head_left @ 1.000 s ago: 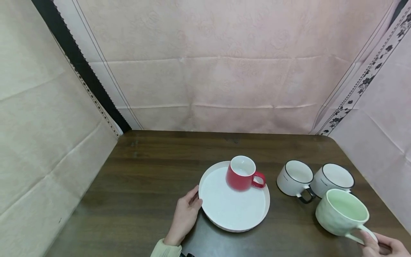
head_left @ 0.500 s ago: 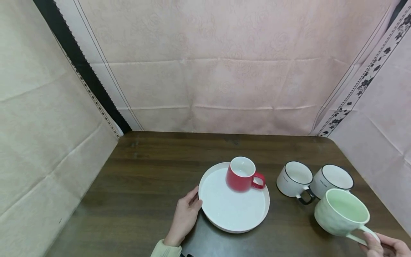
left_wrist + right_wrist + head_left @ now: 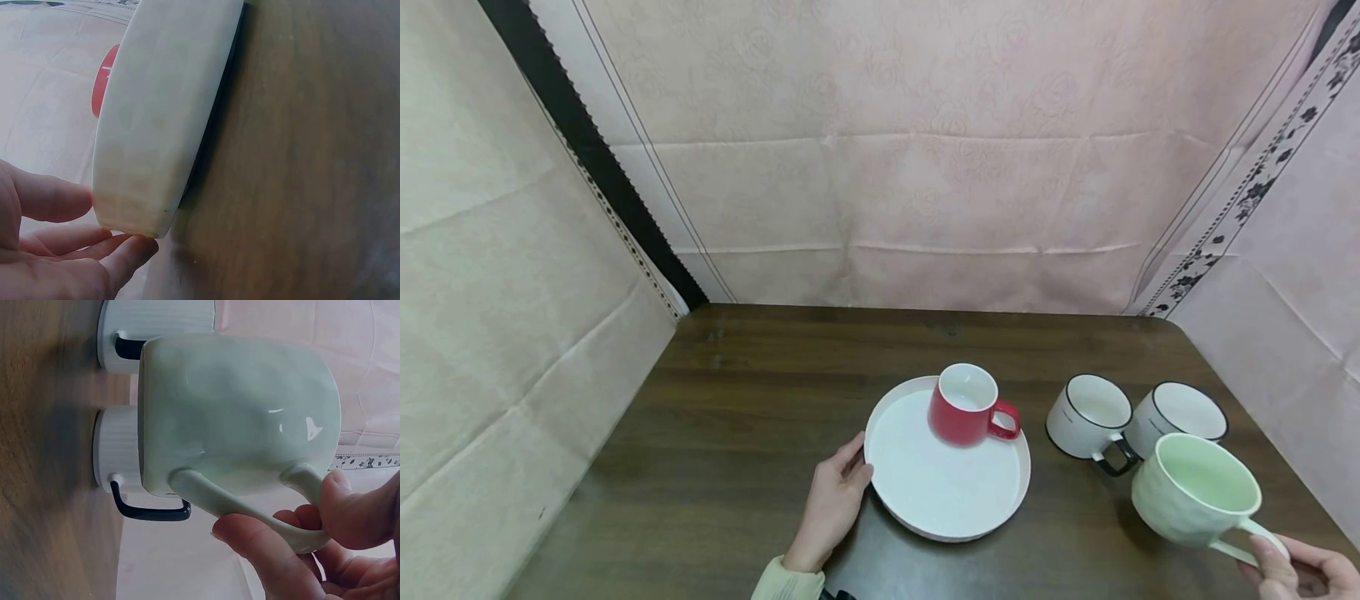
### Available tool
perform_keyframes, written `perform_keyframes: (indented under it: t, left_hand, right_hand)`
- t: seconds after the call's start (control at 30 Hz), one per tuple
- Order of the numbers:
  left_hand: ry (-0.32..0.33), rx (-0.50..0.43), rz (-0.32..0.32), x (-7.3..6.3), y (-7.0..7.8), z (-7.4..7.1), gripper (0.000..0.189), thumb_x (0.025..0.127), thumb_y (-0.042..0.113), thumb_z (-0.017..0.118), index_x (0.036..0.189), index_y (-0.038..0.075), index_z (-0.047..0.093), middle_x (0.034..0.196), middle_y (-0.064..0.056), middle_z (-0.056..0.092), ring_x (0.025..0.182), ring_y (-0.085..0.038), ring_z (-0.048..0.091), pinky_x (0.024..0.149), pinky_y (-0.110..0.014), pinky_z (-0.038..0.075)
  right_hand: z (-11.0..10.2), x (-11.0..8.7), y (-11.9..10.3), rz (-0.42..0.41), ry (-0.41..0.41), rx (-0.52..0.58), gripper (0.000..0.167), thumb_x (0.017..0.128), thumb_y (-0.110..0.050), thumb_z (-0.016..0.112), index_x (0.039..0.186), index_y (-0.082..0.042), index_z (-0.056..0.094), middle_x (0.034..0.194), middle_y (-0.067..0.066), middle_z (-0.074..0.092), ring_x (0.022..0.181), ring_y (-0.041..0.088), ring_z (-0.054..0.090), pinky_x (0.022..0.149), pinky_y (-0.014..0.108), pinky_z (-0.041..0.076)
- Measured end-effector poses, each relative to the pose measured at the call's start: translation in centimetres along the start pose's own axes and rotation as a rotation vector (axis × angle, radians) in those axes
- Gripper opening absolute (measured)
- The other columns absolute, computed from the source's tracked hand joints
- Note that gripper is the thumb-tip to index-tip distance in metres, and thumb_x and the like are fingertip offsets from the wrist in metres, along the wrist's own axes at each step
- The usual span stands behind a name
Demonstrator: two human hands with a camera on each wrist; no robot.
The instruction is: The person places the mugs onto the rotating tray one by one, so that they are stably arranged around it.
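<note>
My right hand pinches the handle of a pale green mug between thumb and fingers. In the right wrist view the mug is upright and raised above the tabletop, its handle toward my palm. Two white mugs with black rims and handles, one on the left and one on the right, stand just behind it. My left hand touches the outer edge of a round white high-sided plate, its fingertips against the side wall. A red mug with a white inside sits on the plate.
A dark brown wooden table lies under everything. Pale cloth hangs behind it and on both sides, with a floral border strip at the right.
The green mug has risen slightly and shifted a little to the left with my right hand on its handle. My left hand, the plate and the red mug have stayed put.
</note>
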State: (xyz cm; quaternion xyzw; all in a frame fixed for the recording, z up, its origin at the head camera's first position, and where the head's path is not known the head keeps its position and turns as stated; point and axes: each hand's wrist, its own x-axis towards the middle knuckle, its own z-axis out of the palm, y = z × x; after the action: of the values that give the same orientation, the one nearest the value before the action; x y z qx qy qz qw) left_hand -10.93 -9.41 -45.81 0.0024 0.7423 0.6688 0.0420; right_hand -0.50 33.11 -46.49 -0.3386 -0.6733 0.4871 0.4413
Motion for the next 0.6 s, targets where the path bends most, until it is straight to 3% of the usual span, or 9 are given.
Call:
perform_keyframes:
  t: [0.43,0.6]
  left_hand:
    - [0.001,0.007,-0.002,0.1,-0.1,0.1,0.049,0.097,-0.001,0.052,0.143,-0.009,0.038,0.145,-0.027,0.040,0.134,-0.032,0.041,0.104,-0.039,0.042]
    - [0.004,0.008,-0.001,0.1,-0.1,0.1,0.049,0.097,-0.001,0.052,0.143,-0.010,0.038,0.145,-0.028,0.040,0.133,-0.033,0.041,0.104,-0.038,0.043]
  right_hand:
    - [0.6,-0.2,-1.9,0.020,-0.016,-0.087,0.033,0.089,-0.008,0.068,0.079,-0.035,0.053,0.073,-0.027,0.051,0.060,-0.014,0.050,0.045,0.003,0.044]
    - [0.5,-0.2,-1.2,-0.009,-0.027,0.058,0.027,0.086,-0.006,0.072,0.079,-0.029,0.059,0.073,-0.020,0.059,0.062,-0.011,0.057,0.046,0.007,0.047]
